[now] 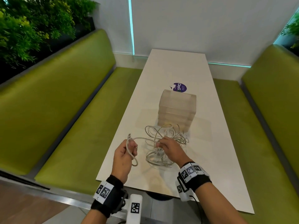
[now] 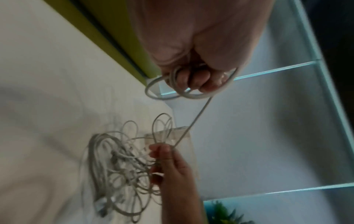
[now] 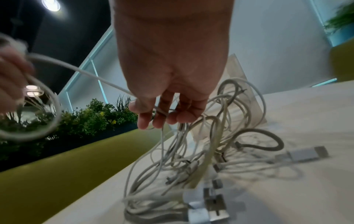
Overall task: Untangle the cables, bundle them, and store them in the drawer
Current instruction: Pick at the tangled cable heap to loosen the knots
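Note:
A tangle of white and grey cables (image 1: 163,143) lies on the white table (image 1: 210,159), in front of a translucent plastic drawer unit (image 1: 178,109). My left hand (image 1: 127,151) is raised above the table's left edge and grips a looped grey cable (image 1: 130,152) near its plug end (image 1: 129,136); the curled fingers (image 2: 193,80) show in the left wrist view. That cable runs taut across to my right hand (image 1: 161,145), which pinches it over the tangle (image 3: 182,159), fingers (image 3: 162,116) curled round the strand.
Green upholstered benches (image 1: 72,118) flank the table on both sides. A purple round sticker (image 1: 179,87) lies behind the drawer unit. Plants (image 1: 32,26) stand behind the left bench. Several metal USB plugs (image 3: 208,201) lie at the tangle's near end.

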The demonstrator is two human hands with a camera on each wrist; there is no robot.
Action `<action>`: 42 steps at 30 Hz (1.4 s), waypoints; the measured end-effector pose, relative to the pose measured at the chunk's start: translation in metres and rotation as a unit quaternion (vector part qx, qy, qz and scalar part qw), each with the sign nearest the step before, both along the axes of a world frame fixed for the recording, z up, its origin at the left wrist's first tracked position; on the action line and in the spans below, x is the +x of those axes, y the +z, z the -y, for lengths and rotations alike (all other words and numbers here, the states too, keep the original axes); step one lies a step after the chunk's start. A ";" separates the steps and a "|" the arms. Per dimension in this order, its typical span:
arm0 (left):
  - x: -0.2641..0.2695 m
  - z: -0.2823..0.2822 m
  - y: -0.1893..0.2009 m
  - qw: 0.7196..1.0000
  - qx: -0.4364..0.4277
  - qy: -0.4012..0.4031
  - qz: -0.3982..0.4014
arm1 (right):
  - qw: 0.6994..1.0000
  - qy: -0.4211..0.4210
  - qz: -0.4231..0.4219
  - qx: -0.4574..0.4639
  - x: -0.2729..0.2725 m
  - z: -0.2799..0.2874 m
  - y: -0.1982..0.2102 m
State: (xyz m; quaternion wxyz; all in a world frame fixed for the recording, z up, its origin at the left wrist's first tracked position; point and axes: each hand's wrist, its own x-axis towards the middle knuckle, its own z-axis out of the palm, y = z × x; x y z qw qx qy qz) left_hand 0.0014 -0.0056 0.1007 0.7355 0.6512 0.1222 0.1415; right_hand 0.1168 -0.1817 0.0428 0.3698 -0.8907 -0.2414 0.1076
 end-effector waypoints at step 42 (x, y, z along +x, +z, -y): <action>0.046 0.049 -0.024 0.973 0.122 -0.126 -0.150 | 0.995 -0.009 0.064 -0.075 -0.001 0.007 0.005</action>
